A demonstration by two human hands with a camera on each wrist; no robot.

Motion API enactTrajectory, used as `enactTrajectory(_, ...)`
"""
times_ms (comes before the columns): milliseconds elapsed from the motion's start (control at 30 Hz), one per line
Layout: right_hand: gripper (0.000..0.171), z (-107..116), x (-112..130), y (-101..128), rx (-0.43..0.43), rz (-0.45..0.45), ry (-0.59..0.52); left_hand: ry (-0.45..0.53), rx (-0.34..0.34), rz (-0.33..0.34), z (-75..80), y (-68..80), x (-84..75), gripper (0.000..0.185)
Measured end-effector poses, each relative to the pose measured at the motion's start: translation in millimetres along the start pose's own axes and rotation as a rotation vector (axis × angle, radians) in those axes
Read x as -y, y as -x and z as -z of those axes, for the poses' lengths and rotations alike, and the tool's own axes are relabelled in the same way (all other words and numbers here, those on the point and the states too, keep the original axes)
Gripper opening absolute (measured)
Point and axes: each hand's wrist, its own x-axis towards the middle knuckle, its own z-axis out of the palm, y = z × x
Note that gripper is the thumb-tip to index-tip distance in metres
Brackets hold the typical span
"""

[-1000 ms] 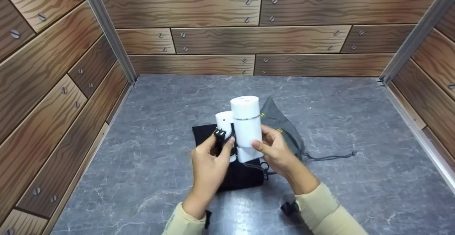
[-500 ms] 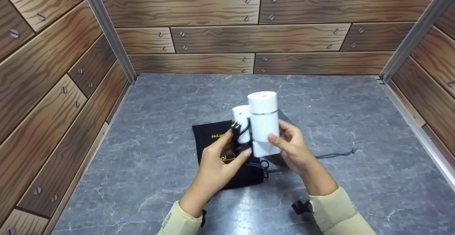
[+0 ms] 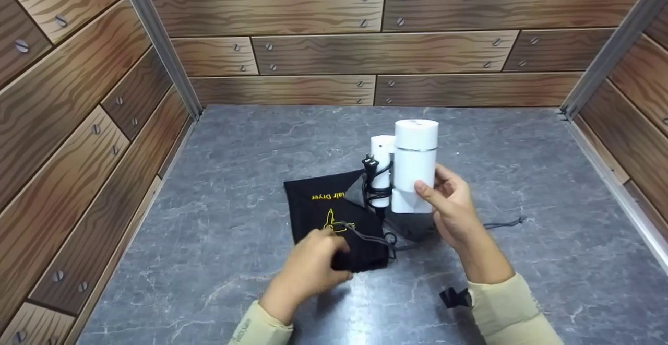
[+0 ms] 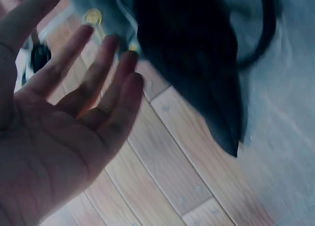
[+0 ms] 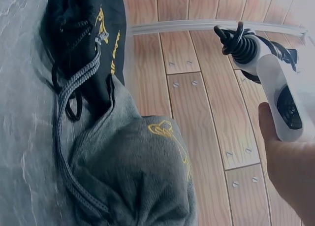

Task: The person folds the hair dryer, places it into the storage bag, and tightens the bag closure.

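Observation:
My right hand (image 3: 449, 199) grips a white folded hair dryer (image 3: 415, 162) and holds it upright above the table. Its black cord (image 3: 377, 186) is wound round the handle, with the plug at the top. In the right wrist view the hair dryer (image 5: 275, 83) sits at the upper right above my right hand (image 5: 290, 177). My left hand (image 3: 318, 261) is low over the near end of a black drawstring pouch (image 3: 323, 209) with yellow print. The left wrist view shows my left hand (image 4: 74, 113) with straight fingers and nothing in it, beside the black pouch (image 4: 197, 53). A grey pouch (image 3: 412, 225) lies under the dryer.
The table (image 3: 235, 146) is grey and marble-patterned, boxed in by wood-pattern walls (image 3: 68, 99) on three sides. A grey drawstring cord (image 3: 501, 224) trails right from the grey pouch (image 5: 133, 177). The black pouch's cord (image 5: 74, 83) loops at its mouth.
My left hand has let go of the dryer's cord and dropped to the black pouch. My right hand has carried the dryer up and to the right.

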Motion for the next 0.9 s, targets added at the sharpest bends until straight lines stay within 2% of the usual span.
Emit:
enactTrajectory(67,0.053,-1,0,1,-0.001,-0.012,0.011,-0.106,0.004,-0.028,-7.4,-1.2,-2.2,0.038)
enactTrajectory(200,0.054,-4,1,4,0.004,-0.021,0.034,-0.240,-0.040,-0.071,-16.9,-3.9,-4.5,0.023)
enactTrajectory(333,0.055,-2,4,8,0.025,-0.011,0.061,-0.279,-0.096,-0.102,-19.5,-6.7,-3.4,0.023)
enactTrajectory(400,0.054,1,6,10,0.043,0.001,0.068,-0.260,-0.117,-0.098,-18.0,-9.1,-2.4,0.021)
enactTrajectory(533,0.051,9,8,15,0.085,0.050,0.073,-0.142,-0.173,-0.067,-10.4,-17.1,-0.3,0.011)
enactTrajectory(733,0.064,15,7,22,0.133,0.165,0.158,-0.001,-0.275,-0.029,8.3,-31.8,1.3,0.006)
enactTrajectory(800,0.069,16,6,25,0.177,0.203,0.211,0.020,-0.290,-0.012,14.3,-35.8,1.5,0.007)
enactTrajectory(900,0.074,17,4,32,0.286,0.255,0.265,0.062,-0.290,0.020,20.8,-39.8,1.0,0.008)
